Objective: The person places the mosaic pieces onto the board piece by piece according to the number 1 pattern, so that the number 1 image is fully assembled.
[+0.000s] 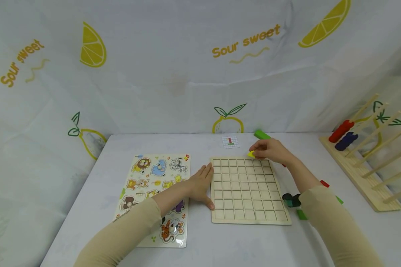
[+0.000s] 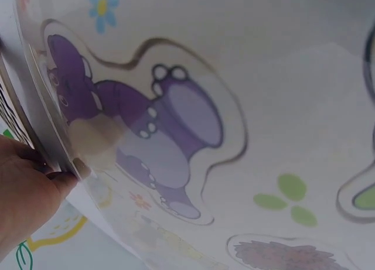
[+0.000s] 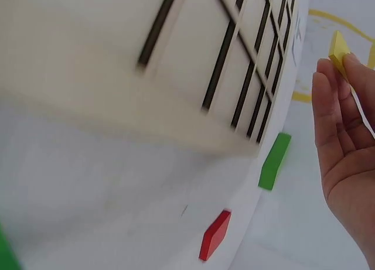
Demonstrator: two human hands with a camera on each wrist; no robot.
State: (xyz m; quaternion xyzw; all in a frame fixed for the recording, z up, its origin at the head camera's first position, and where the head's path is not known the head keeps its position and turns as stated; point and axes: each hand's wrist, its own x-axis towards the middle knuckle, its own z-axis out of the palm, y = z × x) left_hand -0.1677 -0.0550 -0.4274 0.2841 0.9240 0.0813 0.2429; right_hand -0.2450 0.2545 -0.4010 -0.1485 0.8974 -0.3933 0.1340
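A wooden grid board (image 1: 247, 189) lies flat on the white table. My left hand (image 1: 202, 185) rests open against the board's left edge, fingers straight. My right hand (image 1: 270, 150) hovers at the board's far right corner and pinches a small yellow block (image 1: 251, 154) in its fingertips. The right wrist view shows the yellow block (image 3: 338, 47) at the fingertips (image 3: 328, 77), beside the grid board (image 3: 176, 65). In the left wrist view, my left hand (image 2: 29, 194) lies next to the animal puzzle's purple elephant (image 2: 146, 129).
An animal puzzle board (image 1: 155, 196) lies left of the grid. A pattern card (image 1: 230, 142) and a green block (image 1: 262, 134) sit behind it. Red and green blocks (image 1: 324, 183) and a dark tape roll (image 1: 290, 200) lie right. A wooden peg rack (image 1: 367, 163) stands far right.
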